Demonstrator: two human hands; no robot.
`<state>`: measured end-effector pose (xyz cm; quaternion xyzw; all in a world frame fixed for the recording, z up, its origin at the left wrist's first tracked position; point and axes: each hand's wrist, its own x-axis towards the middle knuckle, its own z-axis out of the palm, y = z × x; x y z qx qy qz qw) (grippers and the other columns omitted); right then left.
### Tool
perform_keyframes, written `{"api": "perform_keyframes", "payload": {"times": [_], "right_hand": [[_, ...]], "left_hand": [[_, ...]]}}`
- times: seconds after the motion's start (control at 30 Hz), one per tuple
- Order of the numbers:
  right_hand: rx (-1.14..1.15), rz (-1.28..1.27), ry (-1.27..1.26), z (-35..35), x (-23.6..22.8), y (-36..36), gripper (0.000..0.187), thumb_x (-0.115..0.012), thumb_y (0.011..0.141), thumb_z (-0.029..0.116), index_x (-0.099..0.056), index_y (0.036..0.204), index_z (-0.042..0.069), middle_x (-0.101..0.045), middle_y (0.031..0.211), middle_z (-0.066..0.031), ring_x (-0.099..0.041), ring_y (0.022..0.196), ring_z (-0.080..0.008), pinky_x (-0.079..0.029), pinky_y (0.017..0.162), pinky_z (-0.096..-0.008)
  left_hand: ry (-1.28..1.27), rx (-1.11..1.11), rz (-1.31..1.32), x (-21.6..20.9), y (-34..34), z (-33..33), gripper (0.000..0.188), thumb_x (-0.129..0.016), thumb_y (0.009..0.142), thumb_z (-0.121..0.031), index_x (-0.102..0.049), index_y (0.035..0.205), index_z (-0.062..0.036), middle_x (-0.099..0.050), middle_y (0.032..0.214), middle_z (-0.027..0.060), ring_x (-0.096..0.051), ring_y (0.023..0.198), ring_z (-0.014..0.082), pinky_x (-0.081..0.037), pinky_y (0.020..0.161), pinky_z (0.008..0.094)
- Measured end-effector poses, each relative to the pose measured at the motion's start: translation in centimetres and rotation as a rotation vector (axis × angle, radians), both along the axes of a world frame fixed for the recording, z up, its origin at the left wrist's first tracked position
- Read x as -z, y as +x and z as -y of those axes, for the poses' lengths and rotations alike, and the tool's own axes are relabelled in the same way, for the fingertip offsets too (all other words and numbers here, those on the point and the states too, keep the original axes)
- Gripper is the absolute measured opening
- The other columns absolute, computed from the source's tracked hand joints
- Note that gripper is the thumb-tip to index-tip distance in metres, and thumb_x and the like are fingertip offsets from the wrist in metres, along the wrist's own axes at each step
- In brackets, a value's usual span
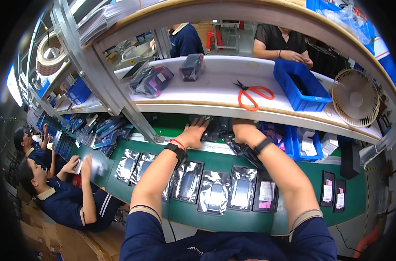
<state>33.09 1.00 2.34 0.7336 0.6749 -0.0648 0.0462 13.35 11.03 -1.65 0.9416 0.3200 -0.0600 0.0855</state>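
Both my arms reach forward under the shelf to dark plastic-wrapped items (219,128) at the back of the green bench. My left hand (193,134) lies with its fingers stretched out, their tips at the left side of these items. My right hand (242,129) is at their right side, its fingers hidden by the shelf edge and the dark plastic. Below my arms stands a row of black trays holding silver foil bags (213,195). At the row's right end, a black tray (271,204) holds a white label and pink pieces.
On the shelf above lie orange-handled scissors (254,93), bagged parts (152,80), a blue bin (302,89) and a fan (356,98). Blue boxes (309,150) stand under it. Two narrow black trays (327,188) sit at right. A co-worker (63,200) works at left.
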Motion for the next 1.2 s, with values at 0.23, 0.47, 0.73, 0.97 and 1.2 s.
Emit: {"api": "perform_keyframes", "payload": {"times": [0.23,0.47,0.73,0.97,1.2], "right_hand": [[-0.122,-0.043,0.301,-3.1,4.4,1.5,0.048,-0.060,0.066,0.005,-0.056,0.114,0.001,-0.054,0.118,-0.0241,-0.051,0.113,-0.0373,-0.040,0.096,-0.0420],[-0.305,-0.172,0.426,8.0,0.9,-0.2,0.031,-0.055,0.075,0.006,-0.059,0.106,0.001,-0.064,0.099,-0.0166,-0.061,0.096,-0.0308,-0.049,0.082,-0.0388],[0.194,-0.055,0.842,32.4,0.3,9.3,0.030,-0.056,0.076,0.001,-0.063,0.105,0.003,-0.064,0.105,-0.0161,-0.060,0.102,-0.0329,-0.048,0.089,-0.0415],[0.396,-0.100,0.282,41.8,6.5,17.6,0.072,-0.063,0.077,0.042,-0.042,0.132,0.000,-0.041,0.135,-0.0238,-0.035,0.128,-0.0410,-0.022,0.107,-0.0529],[0.346,-0.126,0.210,38.9,6.5,10.4,0.085,-0.069,0.072,0.039,-0.033,0.136,-0.004,-0.032,0.140,-0.0268,-0.028,0.132,-0.0416,-0.022,0.105,-0.0567]], "left_hand": [[-0.077,0.108,0.316,2.6,-2.1,-2.9,0.064,-0.048,0.068,-0.001,-0.042,0.132,-0.0013,-0.037,0.138,0.0242,-0.038,0.126,0.0365,-0.032,0.107,0.0356],[0.271,0.020,0.679,-1.8,-1.0,4.6,0.028,-0.047,0.086,-0.005,-0.056,0.111,0.0020,-0.063,0.099,0.0211,-0.060,0.090,0.0369,-0.049,0.077,0.0431],[0.384,0.549,0.421,-0.6,5.9,26.1,0.041,-0.051,0.076,-0.010,-0.054,0.112,0.0083,-0.058,0.115,0.0246,-0.058,0.106,0.0360,-0.049,0.082,0.0431],[0.254,0.529,0.248,3.2,9.5,28.3,0.053,-0.055,0.084,-0.033,-0.052,0.119,0.0069,-0.050,0.124,0.0278,-0.052,0.112,0.0394,-0.041,0.090,0.0517],[-0.160,0.502,0.204,0.6,7.0,26.2,0.051,-0.067,0.074,-0.033,-0.057,0.110,0.0017,-0.059,0.113,0.0199,-0.056,0.106,0.0342,-0.042,0.090,0.0459]]}}
